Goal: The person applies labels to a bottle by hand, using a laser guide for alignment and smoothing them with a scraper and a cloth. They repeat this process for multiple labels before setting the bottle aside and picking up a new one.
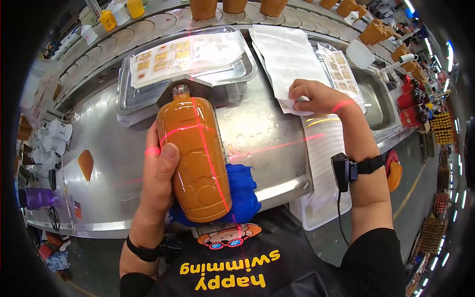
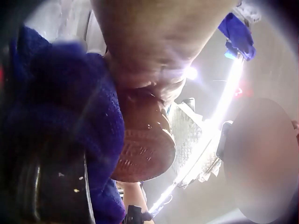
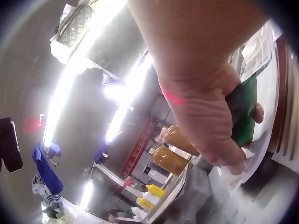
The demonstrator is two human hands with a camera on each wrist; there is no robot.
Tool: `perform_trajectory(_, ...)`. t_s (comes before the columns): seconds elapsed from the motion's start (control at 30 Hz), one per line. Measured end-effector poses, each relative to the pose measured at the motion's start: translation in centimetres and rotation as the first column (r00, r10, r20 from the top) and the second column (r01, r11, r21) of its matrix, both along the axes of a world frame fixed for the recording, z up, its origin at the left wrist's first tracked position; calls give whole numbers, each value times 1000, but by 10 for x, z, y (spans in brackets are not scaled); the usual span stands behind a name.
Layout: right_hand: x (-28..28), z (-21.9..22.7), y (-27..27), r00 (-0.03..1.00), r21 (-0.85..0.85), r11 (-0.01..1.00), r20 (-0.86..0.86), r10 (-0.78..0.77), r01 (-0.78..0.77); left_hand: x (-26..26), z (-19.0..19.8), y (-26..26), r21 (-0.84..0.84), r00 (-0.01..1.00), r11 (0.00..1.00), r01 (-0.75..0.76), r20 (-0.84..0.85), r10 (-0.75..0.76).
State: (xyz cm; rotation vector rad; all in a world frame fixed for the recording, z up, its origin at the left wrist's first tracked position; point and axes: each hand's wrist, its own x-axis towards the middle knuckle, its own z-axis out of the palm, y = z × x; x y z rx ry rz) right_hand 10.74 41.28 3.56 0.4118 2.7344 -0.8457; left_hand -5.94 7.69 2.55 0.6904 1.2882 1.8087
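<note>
My left hand (image 1: pixel 159 180) grips a glossy orange-brown glass bottle (image 1: pixel 198 158) around its side, thumb across the front. The bottle leans back, its clear neck pointing away from me; its round base shows in the left wrist view. Behind its lower end bunches a blue cloth (image 1: pixel 243 190). Over at the right, my right hand (image 1: pixel 319 97) is at the near edge of a stack of white sheets (image 1: pixel 284 57), fingers curled. The right wrist view shows a flat dark-green piece (image 3: pixel 244 109) held between palm and fingers; its kind I cannot tell.
A metal tray (image 1: pixel 121 96) bearing printed decal sheets (image 1: pixel 163 57) stands behind the bottle on the steel table (image 1: pixel 114 173). More decals (image 1: pixel 341 72) lie beside a sink (image 1: pixel 381 101). Brown bottles (image 1: pixel 203 9) line the conveyor (image 1: pixel 163 22) at the back. A brown shard-like piece (image 1: pixel 85 165) lies left.
</note>
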Motion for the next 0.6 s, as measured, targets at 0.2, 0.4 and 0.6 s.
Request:
perform_trajectory(0.2, 0, 24, 45, 977, 214, 972, -208, -54, 100, -2, -3, 0, 6, 999, 1000, -11, -53, 11)
perform_trajectory(0.4, -19, 59, 119, 741, 659, 402, -667, -77, 636, 2, -7, 3, 1, 990, 998, -67, -124, 67)
perform_trajectory(0.6, -48, -5, 80, 939, 676, 674, -78, -336, 298, -1, -8, 3, 0, 990, 998, -71, -122, 70)
